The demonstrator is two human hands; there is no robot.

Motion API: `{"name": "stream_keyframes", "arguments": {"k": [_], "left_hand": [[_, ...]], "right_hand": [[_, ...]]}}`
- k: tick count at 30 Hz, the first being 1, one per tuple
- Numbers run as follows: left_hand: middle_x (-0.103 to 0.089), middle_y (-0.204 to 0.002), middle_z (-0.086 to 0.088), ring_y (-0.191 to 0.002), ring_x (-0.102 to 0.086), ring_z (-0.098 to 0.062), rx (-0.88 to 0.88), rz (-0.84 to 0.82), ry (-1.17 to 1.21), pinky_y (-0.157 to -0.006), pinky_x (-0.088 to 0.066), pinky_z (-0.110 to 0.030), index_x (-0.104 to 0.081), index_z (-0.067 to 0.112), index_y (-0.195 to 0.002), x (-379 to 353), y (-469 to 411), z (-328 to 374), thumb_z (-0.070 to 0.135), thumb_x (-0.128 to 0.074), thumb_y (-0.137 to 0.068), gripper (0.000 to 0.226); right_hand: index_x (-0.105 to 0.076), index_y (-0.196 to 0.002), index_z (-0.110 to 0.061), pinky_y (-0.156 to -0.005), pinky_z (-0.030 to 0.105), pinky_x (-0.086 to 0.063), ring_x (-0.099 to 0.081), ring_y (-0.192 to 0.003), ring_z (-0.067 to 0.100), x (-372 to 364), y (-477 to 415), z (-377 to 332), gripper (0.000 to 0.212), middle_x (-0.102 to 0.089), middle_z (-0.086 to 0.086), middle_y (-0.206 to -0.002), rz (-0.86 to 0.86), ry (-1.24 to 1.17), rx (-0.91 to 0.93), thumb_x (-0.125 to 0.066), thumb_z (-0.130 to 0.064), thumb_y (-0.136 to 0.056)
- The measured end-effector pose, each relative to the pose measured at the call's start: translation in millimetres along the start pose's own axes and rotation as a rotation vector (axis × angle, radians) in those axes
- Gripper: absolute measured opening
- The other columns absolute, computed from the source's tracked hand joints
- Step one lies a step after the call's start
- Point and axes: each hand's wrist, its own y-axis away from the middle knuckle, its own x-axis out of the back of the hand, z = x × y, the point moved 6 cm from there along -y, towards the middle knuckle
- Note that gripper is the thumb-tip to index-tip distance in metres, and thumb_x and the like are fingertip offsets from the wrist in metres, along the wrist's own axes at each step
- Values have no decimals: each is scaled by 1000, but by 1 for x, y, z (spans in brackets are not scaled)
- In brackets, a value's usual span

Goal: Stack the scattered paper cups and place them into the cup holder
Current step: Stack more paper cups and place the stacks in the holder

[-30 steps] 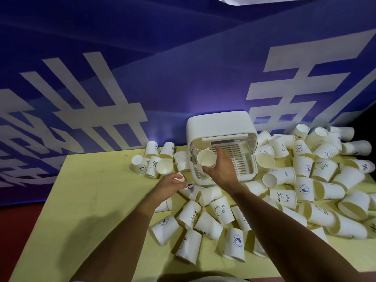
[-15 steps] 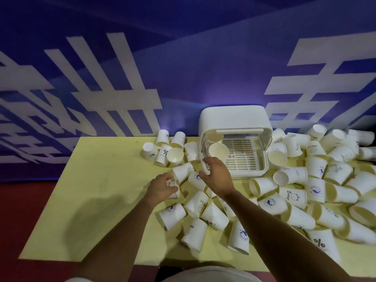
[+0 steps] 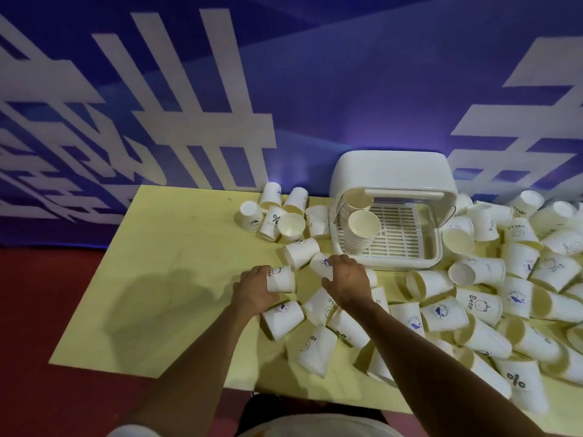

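A blue wall banner with large white characters (image 3: 315,89) fills the background, above a dark red floor (image 3: 47,342). A pale yellow tabletop (image 3: 173,263) butts against it. At its 12 o'clock edge stands a white plastic cup holder box (image 3: 391,171), open, with a nested stack of cups (image 3: 362,228) leaning inside at 9 o'clock. White printed paper cups (image 3: 520,294) lie heaped from 2 to 5 o'clock. The left hand (image 3: 252,290) grips one lying cup (image 3: 281,279); at its 3 o'clock, the right hand (image 3: 347,280) spreads loose fingers over others.
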Motion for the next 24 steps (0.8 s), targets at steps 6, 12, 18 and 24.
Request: {"name": "stream_keyframes", "arguments": {"k": [6,12,18,24], "left_hand": [[-41,-150,5,-138,-35,-24,-27,-9,-4,-109,-33,-40,-34,26,-149,-6,-9,0,31,-67,-81,76],[-44,-149,6,-135,-37,-25,-29,30,39,-108,-37,-40,-34,30,-150,-12,-13,-10,23,-60,-86,69],[-46,-146,5,-134,-36,-26,-33,24,107,-103,-35,-39,-40,28,-146,-14,-18,-28,36,-65,-84,67],[-46,-147,5,-137,-35,-23,-77,-6,136,-107,-32,-40,-40,30,-147,-15,-28,-26,45,-71,-81,74]], "right_hand": [[-54,-133,-13,-97,38,-44,-56,-112,28,-7,-9,-15,50,-60,8,-125,-7,-16,75,-63,-30,-86],[-55,-134,-8,-102,41,-43,-54,-120,33,-13,-24,-34,58,-58,13,-133,25,29,203,-69,-20,-79],[-54,-136,-8,-102,45,-43,-53,-121,37,-24,-43,-47,65,-57,16,-134,23,32,233,-70,-9,-73],[-47,-145,-17,-105,45,-39,-45,-128,34,-31,-57,-52,62,-49,14,-143,5,97,210,-56,-8,-84]]}}
